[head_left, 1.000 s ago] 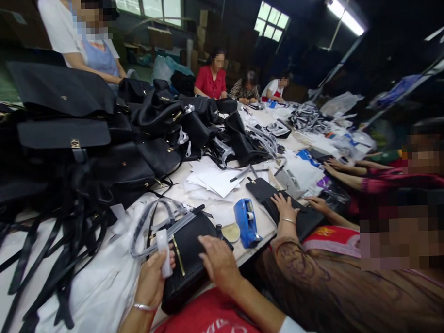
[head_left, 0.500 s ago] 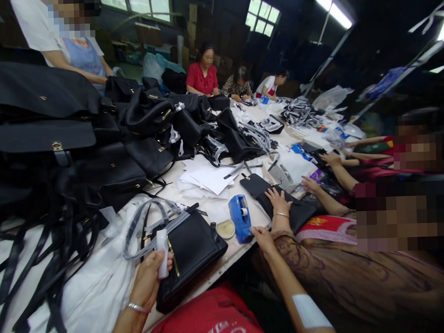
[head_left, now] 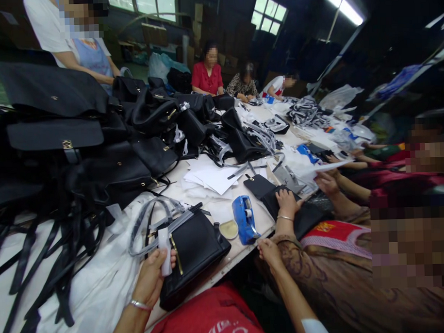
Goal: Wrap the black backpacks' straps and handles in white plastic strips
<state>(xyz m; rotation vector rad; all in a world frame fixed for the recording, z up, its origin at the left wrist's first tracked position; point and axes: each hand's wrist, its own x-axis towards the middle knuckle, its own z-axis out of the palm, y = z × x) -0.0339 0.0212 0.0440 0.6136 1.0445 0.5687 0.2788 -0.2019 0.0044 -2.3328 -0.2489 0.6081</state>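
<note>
My left hand [head_left: 156,268] grips a white wrapped strip [head_left: 164,251] at the left side of a black bag [head_left: 195,245] with a gold zipper. Plastic-wrapped handles [head_left: 137,232] loop out from the bag's upper left. Beside the front edge of the table, my right hand [head_left: 269,253] is closed, with thumb and fingers pressed together just below a blue tape dispenser [head_left: 243,219]. Whatever may be between those fingertips is too small to make out. A round tin [head_left: 229,230] lies between the bag and the dispenser.
Black bags [head_left: 87,166] are piled at the left, straps hanging down. White paper sheets [head_left: 213,176] lie mid-table. At the right, a co-worker's hand [head_left: 289,203] rests on a black bag close to the dispenser. More people sit or stand round the table [head_left: 176,174].
My right hand has moved slightly right and down, away from the dispenser's front. The neighbour's other hand now lifts a white sheet. The view has shifted a little.
</note>
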